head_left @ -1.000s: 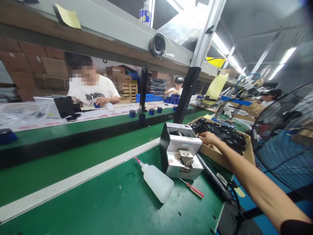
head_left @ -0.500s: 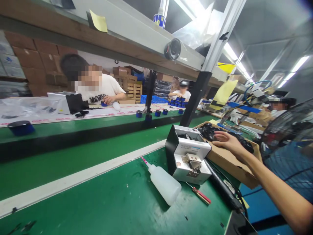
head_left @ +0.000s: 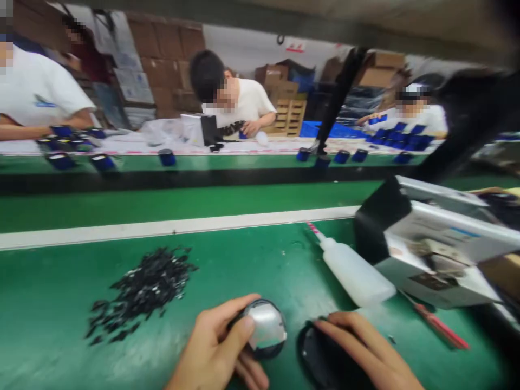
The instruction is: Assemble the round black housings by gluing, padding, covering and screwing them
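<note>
In my left hand (head_left: 217, 344) is a round part with a dark rim and a silvery face (head_left: 266, 327); my thumb presses on that face. Just to its right, my right hand (head_left: 361, 346) has its fingers over a black round part (head_left: 319, 352), gripping its upper edge. The two parts are close but apart. A pile of small black pieces (head_left: 148, 287) lies on the green table to the left. Beyond my right hand a translucent squeeze bottle (head_left: 357, 273) with a striped tip lies on its side.
A silver and black machine (head_left: 439, 244) stands at the right, with a red-handled screwdriver (head_left: 441, 325) before it. A white strip (head_left: 182, 225) crosses the green table (head_left: 244, 265). Several blue round parts (head_left: 342, 157) line the far edge, where co-workers sit. A shelf (head_left: 284, 16) hangs overhead.
The view has swung left and down. My right hand has left the carton of black parts and now grips a black round part. My left hand has come into view holding the silvery-faced part.
</note>
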### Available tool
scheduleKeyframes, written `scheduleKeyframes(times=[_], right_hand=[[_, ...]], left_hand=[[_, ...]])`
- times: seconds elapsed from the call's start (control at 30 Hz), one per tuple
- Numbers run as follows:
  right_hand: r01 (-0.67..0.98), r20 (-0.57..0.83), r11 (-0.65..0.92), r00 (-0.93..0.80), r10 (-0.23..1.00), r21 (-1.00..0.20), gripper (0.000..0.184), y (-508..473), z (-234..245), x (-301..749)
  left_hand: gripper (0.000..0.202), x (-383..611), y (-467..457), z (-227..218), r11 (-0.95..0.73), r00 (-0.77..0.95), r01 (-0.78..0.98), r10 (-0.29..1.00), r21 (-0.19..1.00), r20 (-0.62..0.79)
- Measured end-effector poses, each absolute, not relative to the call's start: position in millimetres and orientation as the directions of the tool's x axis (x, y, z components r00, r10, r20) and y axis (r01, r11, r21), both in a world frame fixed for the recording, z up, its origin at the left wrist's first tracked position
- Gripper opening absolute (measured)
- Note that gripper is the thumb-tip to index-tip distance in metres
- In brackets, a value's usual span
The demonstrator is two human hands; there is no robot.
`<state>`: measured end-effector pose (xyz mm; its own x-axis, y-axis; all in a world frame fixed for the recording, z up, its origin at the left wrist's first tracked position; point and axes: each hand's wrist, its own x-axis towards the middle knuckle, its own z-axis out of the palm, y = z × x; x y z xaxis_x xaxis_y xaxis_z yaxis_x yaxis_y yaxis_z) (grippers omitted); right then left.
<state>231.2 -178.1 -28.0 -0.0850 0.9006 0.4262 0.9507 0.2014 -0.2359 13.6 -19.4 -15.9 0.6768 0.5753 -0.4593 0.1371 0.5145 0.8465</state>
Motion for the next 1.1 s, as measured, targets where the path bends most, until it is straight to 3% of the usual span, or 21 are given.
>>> scheduleKeyframes(times=[0.1,0.27,0.43,0.67,0.9,1.1], right_hand=[[0.967,0.410,0.200,-0.119,0.904,-0.160,0.065,-168.3,-37.1,234.2],[0.935,0.400,0.355,-0.321,0.858,-0.012,0.065,-166.1,-29.3,253.3],[0.920,0.402,0.354,-0.263,0.877,-0.168,0.064,-156.9,-12.3,249.3],[0.858,0.513,0.379,-0.165,0.842,-0.347,0.046,-127.0,7.6,214.9],[0.845,0.433,0.468,-0.331,0.838,-0.259,0.057,-108.0,6.2,217.2],[0.843,0.375,0.467,-0.356,0.856,-0.267,0.060,-103.9,4.9,212.0]], left_hand=[[0.081,14.6,-19.6,-20.5,0.528,0.706,0.081,0.568,0.845,-0.423],[0.085,18.0,-20.1,-17.0,0.519,0.701,0.101,0.569,0.849,-0.431],[0.083,18.8,-20.9,-14.8,0.513,0.710,0.099,0.564,0.853,-0.422],[0.085,20.2,-21.9,-14.9,0.508,0.706,0.121,0.560,0.853,-0.434],[0.068,8.6,-17.9,-4.4,0.614,0.759,0.062,0.483,0.787,-0.436],[0.083,2.1,-17.5,-15.3,0.685,0.774,-0.013,0.468,0.729,-0.426]])
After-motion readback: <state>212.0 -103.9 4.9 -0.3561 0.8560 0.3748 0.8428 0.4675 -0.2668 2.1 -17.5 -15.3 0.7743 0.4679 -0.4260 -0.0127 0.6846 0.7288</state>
